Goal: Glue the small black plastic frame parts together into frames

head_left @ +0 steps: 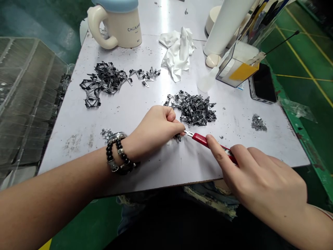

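Note:
My left hand (157, 125), with a watch and bead bracelets at the wrist, is closed in a pinch over the table. A small black plastic part (178, 138) sticks out below its fingertips, mostly hidden by them. In my right hand (262, 177) is a slim red-handled craft knife (201, 139), fingers wrapped round its handle. The knife's metal tip meets the left fingertips at the part; the exact contact is hidden. Just beyond the left hand lies a heap of black parts (196, 109). A second pile of similar black pieces (108, 78), some with clear or shiny arms, spreads at the far left.
Small metal bits (258, 122) lie on the white table (229, 111) at right, others (106, 133) near the watch. A mug (127, 27), crumpled white cloth (178, 50), clear box (238, 66) and phone (263, 83) stand farther back. Clear plastic drawers (23, 104) flank the left.

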### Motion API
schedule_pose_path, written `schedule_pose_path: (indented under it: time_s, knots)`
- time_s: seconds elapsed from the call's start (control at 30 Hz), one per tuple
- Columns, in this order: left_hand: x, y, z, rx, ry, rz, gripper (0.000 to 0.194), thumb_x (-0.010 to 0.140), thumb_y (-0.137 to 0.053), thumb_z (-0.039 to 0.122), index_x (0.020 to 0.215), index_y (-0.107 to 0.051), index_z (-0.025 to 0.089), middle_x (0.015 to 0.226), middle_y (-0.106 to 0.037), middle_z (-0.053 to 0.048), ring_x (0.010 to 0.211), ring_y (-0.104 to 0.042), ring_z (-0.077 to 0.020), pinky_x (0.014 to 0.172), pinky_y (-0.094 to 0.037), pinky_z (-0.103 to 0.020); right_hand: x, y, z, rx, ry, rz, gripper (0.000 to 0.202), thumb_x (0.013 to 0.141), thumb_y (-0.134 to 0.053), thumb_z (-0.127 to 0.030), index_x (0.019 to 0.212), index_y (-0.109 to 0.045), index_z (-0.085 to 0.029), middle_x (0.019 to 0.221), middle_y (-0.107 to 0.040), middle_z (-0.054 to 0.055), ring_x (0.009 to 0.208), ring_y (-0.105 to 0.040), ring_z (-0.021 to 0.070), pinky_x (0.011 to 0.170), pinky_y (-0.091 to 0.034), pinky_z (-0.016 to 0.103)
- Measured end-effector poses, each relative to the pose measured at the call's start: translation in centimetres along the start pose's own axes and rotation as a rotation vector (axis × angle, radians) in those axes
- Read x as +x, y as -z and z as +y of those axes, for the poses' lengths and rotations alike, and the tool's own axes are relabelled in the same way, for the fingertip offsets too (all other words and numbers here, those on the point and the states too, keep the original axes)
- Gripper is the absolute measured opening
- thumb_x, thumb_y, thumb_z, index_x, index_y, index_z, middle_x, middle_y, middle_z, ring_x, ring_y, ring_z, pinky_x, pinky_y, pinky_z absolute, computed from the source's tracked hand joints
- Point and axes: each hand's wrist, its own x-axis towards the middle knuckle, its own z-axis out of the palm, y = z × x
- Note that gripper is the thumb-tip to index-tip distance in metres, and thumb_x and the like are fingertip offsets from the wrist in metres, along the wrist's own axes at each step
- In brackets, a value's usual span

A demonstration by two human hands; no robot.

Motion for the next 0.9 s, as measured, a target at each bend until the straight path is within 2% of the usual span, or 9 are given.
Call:
schedule_pose_path:
  time_s: [0.2, 0.47, 0.73, 0.9]
  knots:
    - [-0.2, 0.2, 0.2, -0.032, 0.032, -0.004, 0.044, 0.072, -0.061, -0.001, 0.053, -0.026, 0.019, 0.049, -0.052, 0.003, 0.068, -0.069, -0.0198, 0.052, -0.037, -0.022, -0.2, -0.6, 0.5, 0.039, 0.020, 0.036, 0.053, 0.085, -0.055, -0.030, 0.135, -0.046, -0.014, 0.058, -0.051, 0.001, 0.054, -0.035, 0.0168, 0.049, -0.025, 0.030]
    - [0.1, 0.3, 0.5, -0.059, 0.043, -0.027, 0.046, 0.072, -0.062, -0.002, 0.051, -0.027, 0.018, 0.046, -0.052, 0.002, 0.066, -0.069, -0.0207, 0.050, -0.037, -0.022, -0.2, -1.3, 1.1, 0.029, -0.024, 0.096, 0.056, 0.078, -0.062, -0.013, 0.133, -0.050, -0.022, 0.062, -0.057, -0.001, 0.056, -0.034, 0.0143, 0.051, -0.023, 0.028]
    - [0.3, 0.5, 0.4, -0.084, 0.055, -0.034, 0.045, 0.072, -0.063, -0.002, 0.050, -0.029, 0.018, 0.045, -0.053, 0.001, 0.064, -0.068, -0.0184, 0.048, -0.039, -0.019, -0.7, -2.1, 0.8, 0.061, -0.080, 0.108, 0.070, 0.073, -0.072, -0.019, 0.137, -0.044, -0.026, 0.068, -0.064, -0.003, 0.057, -0.042, 0.0127, 0.050, -0.026, 0.026]
    - [0.4, 0.7, 0.4, -0.116, 0.077, -0.070, 0.044, 0.072, -0.062, -0.003, 0.051, -0.029, 0.018, 0.047, -0.056, -0.001, 0.063, -0.069, -0.0177, 0.049, -0.043, -0.019, -0.9, -2.4, 0.7, 0.067, -0.127, 0.115, 0.068, 0.073, -0.071, -0.022, 0.136, -0.044, -0.028, 0.068, -0.064, -0.004, 0.055, -0.042, 0.0112, 0.048, -0.024, 0.025]
